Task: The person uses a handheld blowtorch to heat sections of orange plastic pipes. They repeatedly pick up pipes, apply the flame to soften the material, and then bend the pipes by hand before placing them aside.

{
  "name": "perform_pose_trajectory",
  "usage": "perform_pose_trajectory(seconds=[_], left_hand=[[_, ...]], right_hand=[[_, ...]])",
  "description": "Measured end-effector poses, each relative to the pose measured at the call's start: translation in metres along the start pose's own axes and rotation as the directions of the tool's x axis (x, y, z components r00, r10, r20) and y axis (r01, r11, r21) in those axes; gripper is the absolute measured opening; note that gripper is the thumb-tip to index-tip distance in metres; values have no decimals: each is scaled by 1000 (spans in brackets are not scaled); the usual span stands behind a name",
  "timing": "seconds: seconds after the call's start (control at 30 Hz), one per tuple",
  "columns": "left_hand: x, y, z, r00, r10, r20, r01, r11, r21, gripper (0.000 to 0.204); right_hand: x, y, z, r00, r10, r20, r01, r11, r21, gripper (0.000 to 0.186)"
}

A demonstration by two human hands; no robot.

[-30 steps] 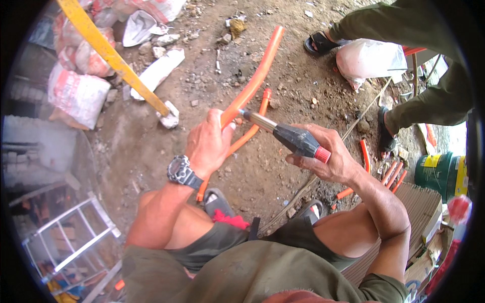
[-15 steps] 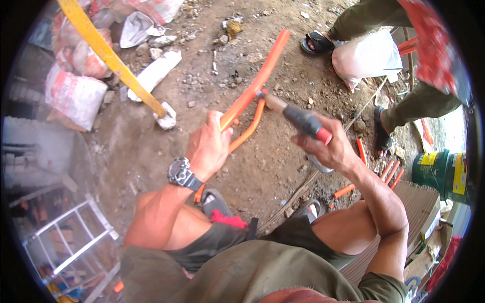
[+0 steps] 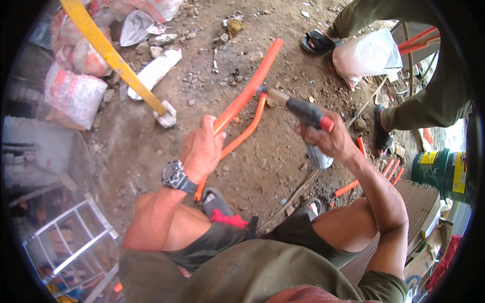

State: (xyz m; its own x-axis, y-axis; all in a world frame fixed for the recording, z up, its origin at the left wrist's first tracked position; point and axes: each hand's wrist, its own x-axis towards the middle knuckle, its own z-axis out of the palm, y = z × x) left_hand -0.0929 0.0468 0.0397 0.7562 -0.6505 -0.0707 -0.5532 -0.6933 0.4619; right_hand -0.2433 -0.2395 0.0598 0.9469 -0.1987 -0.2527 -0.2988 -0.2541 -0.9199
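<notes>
My left hand [image 3: 203, 149] is closed round the near end of an orange plastic pipe [image 3: 251, 85], which slants up and away with a slight bend. In my right hand [image 3: 331, 135] is a gas torch [image 3: 305, 112], with a dark body, a red knob and a metal nozzle. Its silver canister [image 3: 320, 157] shows below my fingers. The nozzle tip points at the middle of the pipe, close to its side; a small bluish glow shows there. Beneath, a second bent orange pipe [image 3: 246, 135] lies on the ground, running back toward my left foot.
Short orange pipe pieces [image 3: 346, 188] lie right of my knees near green buckets [image 3: 429, 166]. A yellow bar [image 3: 113, 58] slants in at upper left beside filled sacks [image 3: 76, 93]. A metal ladder-like frame [image 3: 76, 237] is at lower left. Another person's sandalled foot [image 3: 319, 41] and a white sack [image 3: 366, 53] are at upper right.
My left hand has drawn the pipe slightly down and left. More of the canister shows below my right hand. The other person's red-clothed part has left the view at upper right.
</notes>
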Motion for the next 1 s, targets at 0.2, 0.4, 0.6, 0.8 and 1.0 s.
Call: perform_pose_trajectory(seconds=[0.2, 0.4, 0.6, 0.8, 1.0], left_hand=[[-2, -6, -2, 1000, 9, 12, -9, 1000, 18, 33], [-2, -4, -4, 998, -27, 63, 28, 1000, -9, 32], [-2, -8, -5, 993, -47, 112, 48, 999, -3, 33], [-4, -14, -2, 996, -3, 94, 3, 1000, 4, 33], [-3, -5, -2, 992, -51, 117, 48, 999, 25, 34]], right_hand=[[-3, 3, -1, 984, -127, 128, 118, 990, 71, 54], [15, 14, -13, 984, 164, -74, -163, 986, 13, 55], [7, 12, -3, 968, -214, 131, 212, 977, 26, 54], [7, 15, -8, 998, 58, 15, -59, 998, 20, 52], [3, 9, 0, 987, 80, 139, -90, 994, 64, 52]])
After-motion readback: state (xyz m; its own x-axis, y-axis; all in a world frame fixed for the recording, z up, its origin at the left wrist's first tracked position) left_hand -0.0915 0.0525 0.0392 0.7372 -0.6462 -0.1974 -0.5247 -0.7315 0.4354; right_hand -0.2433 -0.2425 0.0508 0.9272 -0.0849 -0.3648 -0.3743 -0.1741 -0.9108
